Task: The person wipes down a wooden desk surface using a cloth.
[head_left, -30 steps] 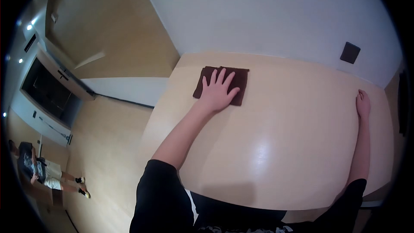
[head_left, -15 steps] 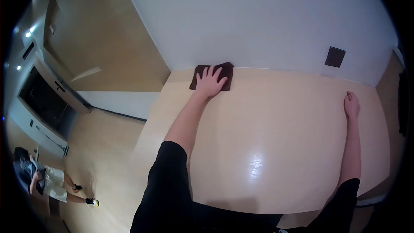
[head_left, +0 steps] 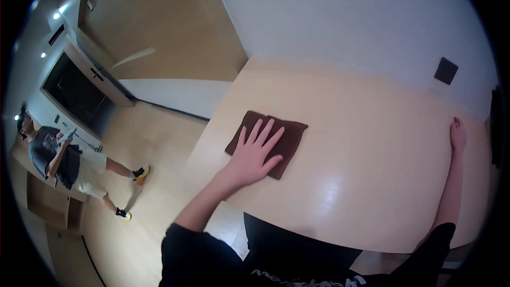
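Note:
My left hand point(head_left: 252, 157) lies flat on a folded dark brown cloth point(head_left: 291, 137), fingers spread and pressing it to the pale wooden tabletop point(head_left: 366, 154). The cloth is near the table's left side, its corners showing beyond my fingers and thumb. Far to the right, my right hand point(head_left: 458, 135) is closed in a loose fist and rests on the table near its right end. No object shows in it.
A grey wall point(head_left: 340, 21) with a dark square plate point(head_left: 445, 70) borders the table's far edge. On the left, a person point(head_left: 58, 154) stands on the floor holding a light-coloured object. Behind them is a dark doorway point(head_left: 74, 93).
My left hand and the cloth have come from the far edge by the wall toward me. The view has shifted, and the person at left has stepped and shows more fully. My right fist stays on the table.

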{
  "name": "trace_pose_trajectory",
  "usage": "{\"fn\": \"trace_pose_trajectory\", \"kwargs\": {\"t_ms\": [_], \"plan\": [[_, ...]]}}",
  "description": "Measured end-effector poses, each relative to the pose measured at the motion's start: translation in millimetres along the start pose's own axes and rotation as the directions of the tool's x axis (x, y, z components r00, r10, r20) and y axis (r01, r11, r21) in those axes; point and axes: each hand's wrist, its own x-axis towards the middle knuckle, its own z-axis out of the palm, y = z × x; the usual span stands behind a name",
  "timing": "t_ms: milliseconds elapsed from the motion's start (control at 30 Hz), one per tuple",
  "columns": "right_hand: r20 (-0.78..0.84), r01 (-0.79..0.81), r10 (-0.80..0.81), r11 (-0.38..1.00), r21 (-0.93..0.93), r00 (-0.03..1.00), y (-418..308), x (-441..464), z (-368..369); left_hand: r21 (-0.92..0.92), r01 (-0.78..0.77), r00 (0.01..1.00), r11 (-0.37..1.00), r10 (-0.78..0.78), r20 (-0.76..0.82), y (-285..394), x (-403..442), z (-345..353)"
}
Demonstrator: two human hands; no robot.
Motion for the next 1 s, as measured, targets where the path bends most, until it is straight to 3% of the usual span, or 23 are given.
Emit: {"fn": "trace_pose_trajectory", "kwargs": {"t_ms": [100, 267, 467, 700, 867, 1000], "plan": [[0.015, 0.021, -0.021, 1.0, -0.005, 1.0, 12.8, 8.7, 4.3, -0.035, 0.091, 0.995, 0.995, -0.092, -0.026, 15.7, -50.4, -7.0], [0.022, 0.014, -0.014, 1.0, -0.012, 1.0, 21.1, 14.7, 7.2, -0.087, 0.191, 0.98, 0.978, -0.186, 0.064, 44.7, -104.2, -22.3], [0.02, 0.036, -0.035, 0.999, -0.022, 0.999, 30.5, 15.8, 7.1, -0.095, 0.166, 0.985, 0.982, -0.161, 0.058, 42.2, -98.2, -26.6], [0.032, 0.069, -0.071, 0.996, 0.053, 0.997, 20.3, 1.7, -1.9, -0.052, 0.024, 0.989, 0.998, -0.016, 0.149, 3.8, -40.7, -24.7], [0.026, 0.053, -0.054, 0.998, 0.02, 0.998, -2.8, -10.3, -11.6, -0.058, -0.02, 1.0, 0.998, 0.021, 0.023, -36.1, 57.7, 1.5], [-0.02, 0.082, -0.082, 0.996, 0.03, 0.996, -7.0, -14.6, -11.7, -0.036, 0.09, 0.994, 0.995, -0.092, -0.058, -52.2, 129.2, 23.4]]}}
